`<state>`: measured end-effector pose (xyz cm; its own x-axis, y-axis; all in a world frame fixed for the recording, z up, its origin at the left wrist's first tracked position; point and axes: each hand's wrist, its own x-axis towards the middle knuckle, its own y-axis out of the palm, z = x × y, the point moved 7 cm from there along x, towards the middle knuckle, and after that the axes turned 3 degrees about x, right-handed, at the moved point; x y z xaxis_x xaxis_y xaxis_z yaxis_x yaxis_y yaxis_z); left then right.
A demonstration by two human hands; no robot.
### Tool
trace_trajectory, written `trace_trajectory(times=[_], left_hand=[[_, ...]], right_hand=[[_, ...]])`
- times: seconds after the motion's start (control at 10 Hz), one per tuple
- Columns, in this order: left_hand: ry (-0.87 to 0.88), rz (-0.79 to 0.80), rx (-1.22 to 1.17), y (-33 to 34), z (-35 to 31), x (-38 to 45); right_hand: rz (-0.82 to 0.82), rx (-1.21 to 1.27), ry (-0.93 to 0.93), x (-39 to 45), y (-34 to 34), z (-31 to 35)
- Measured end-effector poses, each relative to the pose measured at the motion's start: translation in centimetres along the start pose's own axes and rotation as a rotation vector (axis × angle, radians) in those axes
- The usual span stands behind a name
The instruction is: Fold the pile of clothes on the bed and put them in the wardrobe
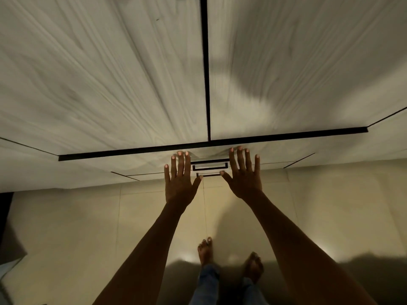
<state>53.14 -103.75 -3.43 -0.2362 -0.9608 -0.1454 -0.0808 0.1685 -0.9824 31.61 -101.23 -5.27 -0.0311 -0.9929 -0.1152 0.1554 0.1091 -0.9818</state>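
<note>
I stand close before the wardrobe [110, 84], pale wood-grain with its two tall doors shut and a dark seam between them. Below the doors lie drawer fronts with dark bar handles [210, 167]. My left hand [179, 183] and my right hand [244, 177] are stretched out side by side with straight, spread fingers, either side of the handles. The fingertips reach the upper drawer front, just under the dark horizontal gap. Neither hand holds anything. No clothes and no bed are in view.
A beige tiled floor [88, 227] spreads below the wardrobe. My bare feet [206, 252] and jeans legs show at the bottom centre. A dark object [6, 227] sits at the left edge.
</note>
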Motion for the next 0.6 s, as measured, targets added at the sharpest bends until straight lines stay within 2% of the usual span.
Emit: trace_trajectory(times=[0.4, 0.6], left_hand=[[0.024, 0.026, 0.048, 0.1, 0.6, 1.6], [0.084, 0.020, -0.085, -1.5, 0.6, -0.5]], right_hand=[[-0.028, -0.011, -0.006, 1.4, -0.5, -0.1], [-0.018, 0.044, -0.054, -0.7, -1.6, 0.7]])
